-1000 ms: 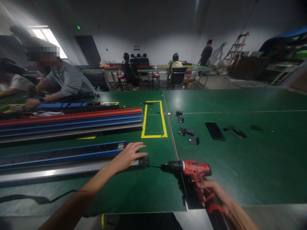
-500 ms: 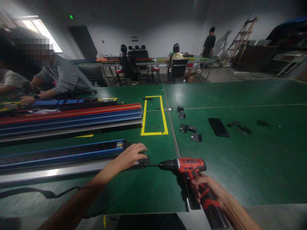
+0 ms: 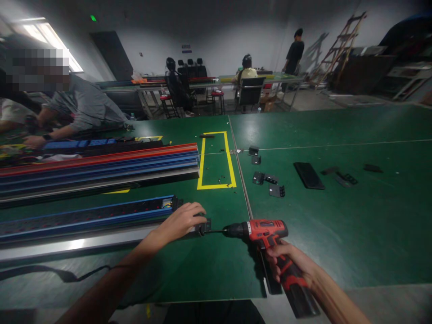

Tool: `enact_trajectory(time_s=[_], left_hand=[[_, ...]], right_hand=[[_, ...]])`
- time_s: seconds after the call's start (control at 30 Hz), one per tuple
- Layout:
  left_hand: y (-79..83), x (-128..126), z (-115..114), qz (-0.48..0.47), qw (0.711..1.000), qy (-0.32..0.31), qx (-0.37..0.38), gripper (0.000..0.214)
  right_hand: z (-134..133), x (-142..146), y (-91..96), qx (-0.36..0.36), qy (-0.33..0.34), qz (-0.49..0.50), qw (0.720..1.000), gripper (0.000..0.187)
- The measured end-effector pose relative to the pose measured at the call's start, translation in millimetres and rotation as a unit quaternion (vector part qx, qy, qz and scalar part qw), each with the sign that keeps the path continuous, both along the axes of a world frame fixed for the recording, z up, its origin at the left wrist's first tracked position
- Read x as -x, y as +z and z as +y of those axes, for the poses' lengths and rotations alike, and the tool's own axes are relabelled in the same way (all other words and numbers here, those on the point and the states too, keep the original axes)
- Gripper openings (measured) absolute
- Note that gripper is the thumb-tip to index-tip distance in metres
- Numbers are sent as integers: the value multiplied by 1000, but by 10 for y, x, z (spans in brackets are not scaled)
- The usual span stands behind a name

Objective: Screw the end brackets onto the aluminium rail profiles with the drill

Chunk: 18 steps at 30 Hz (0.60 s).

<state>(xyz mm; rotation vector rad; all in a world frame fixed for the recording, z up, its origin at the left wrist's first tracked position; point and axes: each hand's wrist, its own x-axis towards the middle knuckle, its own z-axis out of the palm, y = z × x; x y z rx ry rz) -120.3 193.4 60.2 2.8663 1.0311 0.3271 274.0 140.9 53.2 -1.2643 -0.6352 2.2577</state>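
Observation:
My right hand [image 3: 286,261] is wrapped around the handle of a red and black cordless drill [image 3: 268,229]. Its long bit [image 3: 215,231] points left and meets a black end bracket [image 3: 204,226] at the tip of a silver metal rail [image 3: 81,243]. My left hand [image 3: 187,219] lies over that end, its fingers curled and gripping the bracket, part of which they cover. Just behind the silver rail runs a blue-edged black strip [image 3: 135,208] with coloured wires at its end. Whether the bit sits in a screw is too small to see.
Orange, blue and silver rails [image 3: 162,162] lie farther back on the green table [image 3: 337,234]. Several black brackets [image 3: 276,191] and a flat black phone-like slab [image 3: 308,175] lie right. A co-worker in grey [image 3: 91,101] leans over the table's left side. A black cable [image 3: 81,274] crosses the front left.
The view has shifted slightly. The drill and both hands keep nearly the same pose, with the bit still at the bracket.

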Motion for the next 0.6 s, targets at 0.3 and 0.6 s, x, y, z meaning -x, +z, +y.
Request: enact_trajectory(time_s=[0.3, 0.6], left_hand=[[35, -26, 0, -2, 1000, -6, -2, 29], [-14, -1, -14, -52, 999, 1, 16, 30]], right_hand=[[5, -39, 139, 4, 14, -20, 1000, 31], [22, -51, 137, -6, 23, -11, 1000, 33]])
